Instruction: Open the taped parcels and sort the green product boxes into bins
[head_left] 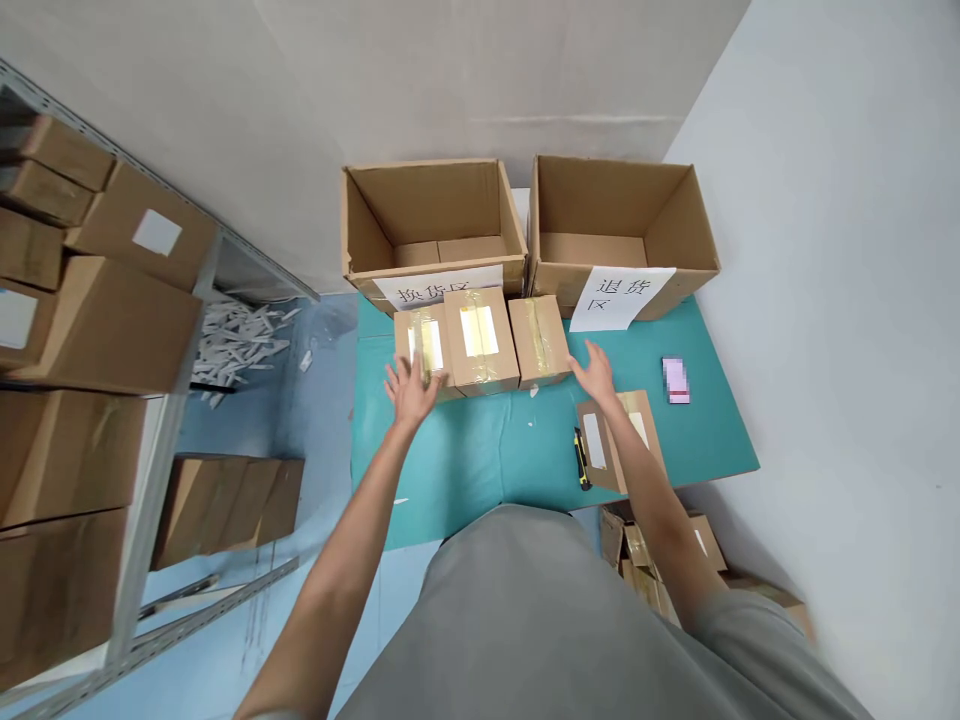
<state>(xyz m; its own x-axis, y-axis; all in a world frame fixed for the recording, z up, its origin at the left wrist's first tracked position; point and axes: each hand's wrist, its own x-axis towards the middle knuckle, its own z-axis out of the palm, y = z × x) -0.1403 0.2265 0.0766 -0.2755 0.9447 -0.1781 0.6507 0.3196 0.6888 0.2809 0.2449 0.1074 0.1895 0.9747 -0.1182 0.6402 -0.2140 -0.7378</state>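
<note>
Three small taped cardboard parcels stand in a row on the teal table [487, 450]: a left parcel [424, 345], a taller middle parcel [480, 338] and a right parcel [538, 338]. My left hand [409, 390] is open with fingers spread, just in front of the left parcel and touching or nearly touching it. My right hand [596, 372] is open too, reaching beside the right parcel's near corner. Neither hand holds anything.
Two open labelled cartons stand behind the parcels, a left carton [431, 225] and a right carton [622, 225]. A flattened box [626, 440], a yellow-black cutter [581, 460] and a small card [676, 380] lie at right. Shelves with boxes [90, 320] stand left. More boxes [652, 560] sit under the table.
</note>
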